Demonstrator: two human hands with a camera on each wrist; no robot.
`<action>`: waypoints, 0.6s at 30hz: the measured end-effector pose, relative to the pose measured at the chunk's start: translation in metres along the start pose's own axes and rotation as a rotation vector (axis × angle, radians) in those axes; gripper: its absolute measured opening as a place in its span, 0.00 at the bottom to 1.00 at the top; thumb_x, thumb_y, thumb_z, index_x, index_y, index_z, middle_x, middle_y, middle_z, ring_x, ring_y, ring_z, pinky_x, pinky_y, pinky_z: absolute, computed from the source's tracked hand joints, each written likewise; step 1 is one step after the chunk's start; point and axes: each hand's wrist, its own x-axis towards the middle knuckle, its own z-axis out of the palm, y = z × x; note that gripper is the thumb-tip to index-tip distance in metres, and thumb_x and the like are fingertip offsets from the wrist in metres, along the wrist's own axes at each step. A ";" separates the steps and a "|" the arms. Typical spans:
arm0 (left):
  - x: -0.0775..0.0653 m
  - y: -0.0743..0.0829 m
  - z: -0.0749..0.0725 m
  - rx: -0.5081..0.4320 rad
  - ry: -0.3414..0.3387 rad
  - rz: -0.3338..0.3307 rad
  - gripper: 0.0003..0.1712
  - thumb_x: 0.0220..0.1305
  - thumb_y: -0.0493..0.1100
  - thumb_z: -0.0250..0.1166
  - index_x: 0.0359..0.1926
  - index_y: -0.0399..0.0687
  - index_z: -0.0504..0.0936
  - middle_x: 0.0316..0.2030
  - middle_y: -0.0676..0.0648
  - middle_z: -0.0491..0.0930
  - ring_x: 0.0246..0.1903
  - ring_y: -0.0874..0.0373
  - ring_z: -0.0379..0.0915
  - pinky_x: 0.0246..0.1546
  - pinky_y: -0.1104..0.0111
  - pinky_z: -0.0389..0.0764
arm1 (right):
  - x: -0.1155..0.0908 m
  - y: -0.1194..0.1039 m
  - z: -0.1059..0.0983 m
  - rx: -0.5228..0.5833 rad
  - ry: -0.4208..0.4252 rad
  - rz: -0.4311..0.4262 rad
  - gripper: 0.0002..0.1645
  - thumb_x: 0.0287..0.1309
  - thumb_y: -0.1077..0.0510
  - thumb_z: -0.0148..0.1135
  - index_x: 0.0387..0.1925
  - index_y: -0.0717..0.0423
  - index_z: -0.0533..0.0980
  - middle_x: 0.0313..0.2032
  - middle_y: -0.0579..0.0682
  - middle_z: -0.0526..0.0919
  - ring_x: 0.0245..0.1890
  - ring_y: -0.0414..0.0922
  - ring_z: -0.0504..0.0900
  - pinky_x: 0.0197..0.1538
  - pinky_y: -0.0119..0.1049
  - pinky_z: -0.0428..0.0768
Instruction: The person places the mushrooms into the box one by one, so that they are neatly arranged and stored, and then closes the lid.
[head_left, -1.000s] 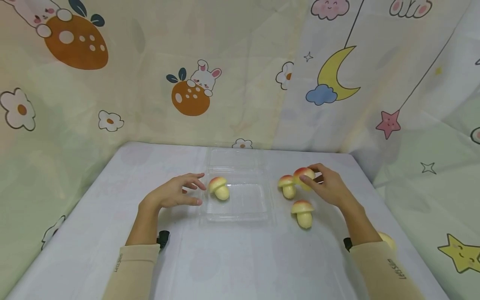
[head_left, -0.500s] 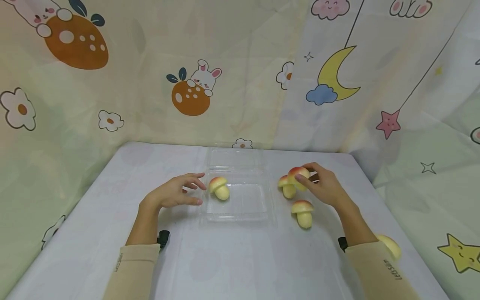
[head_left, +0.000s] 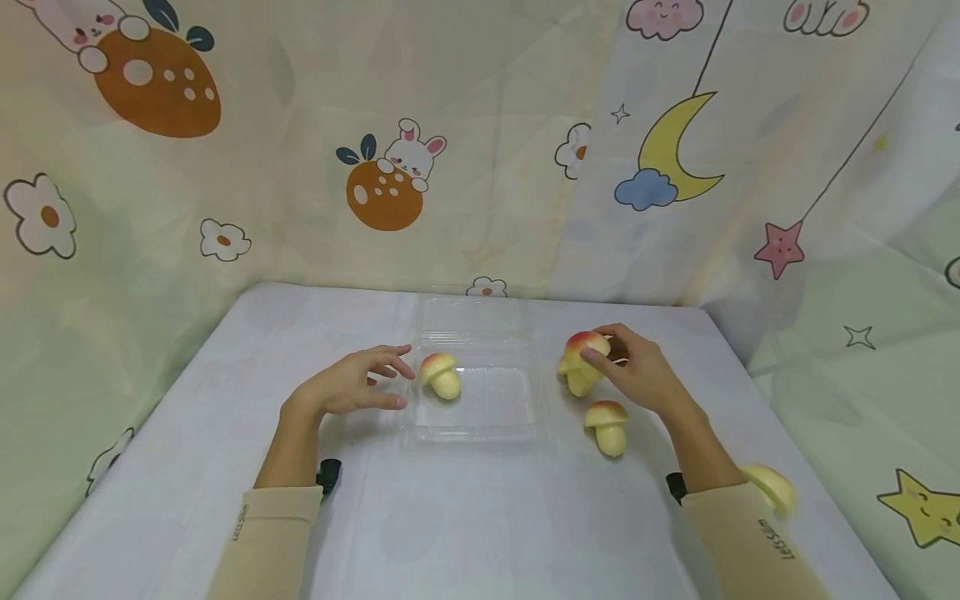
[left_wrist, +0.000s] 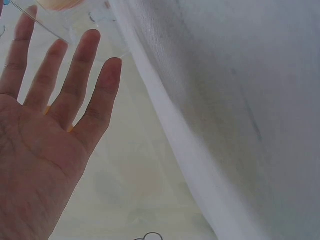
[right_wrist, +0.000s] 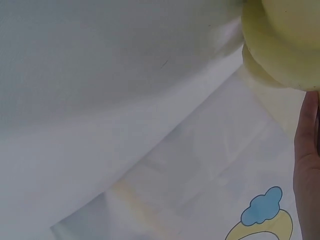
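With fingers and thumb of the right hand (head_left: 637, 367), in the head view, pinches a red-topped mushroom (head_left: 587, 343) by its cap, thumb on the near side. Holds it partly in front of a second mushroom (head_left: 579, 386), leaving mainly a pale stem in sight; cannot tell whether touching. Has a third mushroom (head_left: 609, 437) just nearer on the white cloth (head_left: 465, 533), stem toward the near side, and a pale yellow piece (head_left: 776, 492) farther right, partly behind the right sleeve (head_left: 750, 537). At the left, holds out the left hand (head_left: 348, 383) with fingers loosely spread, slightly bent, thumb well apart. Points the fingertips at the left edge of a clear plastic tray (head_left: 498, 408), lid (head_left: 471, 318) lying open at the far side; cannot tell whether touching the rim. Contains, in its left part, a tilted mushroom (head_left: 442, 377), cap far, stem near.

In the left wrist view, shows the palm and four nearly straight fingers, spread with gaps, near clear plastic at top left.

In the right wrist view, shows pale yellow, rounded mushroom surfaces at top right, above part of the hand; cannot tell the grip from here.
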 end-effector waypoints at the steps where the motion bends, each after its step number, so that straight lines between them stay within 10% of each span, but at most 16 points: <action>1: 0.000 0.000 0.000 0.001 0.001 0.002 0.28 0.59 0.52 0.77 0.59 0.52 0.82 0.79 0.48 0.59 0.67 0.43 0.70 0.68 0.44 0.70 | 0.001 -0.001 0.001 0.007 -0.001 0.000 0.32 0.69 0.37 0.63 0.64 0.52 0.73 0.51 0.54 0.85 0.50 0.53 0.86 0.51 0.49 0.83; 18: 0.000 -0.002 0.000 0.013 0.004 -0.006 0.28 0.59 0.53 0.77 0.59 0.53 0.82 0.78 0.49 0.60 0.68 0.44 0.70 0.69 0.45 0.70 | 0.017 -0.022 0.025 0.107 -0.042 -0.022 0.31 0.67 0.37 0.64 0.62 0.49 0.74 0.46 0.50 0.86 0.47 0.47 0.86 0.51 0.47 0.82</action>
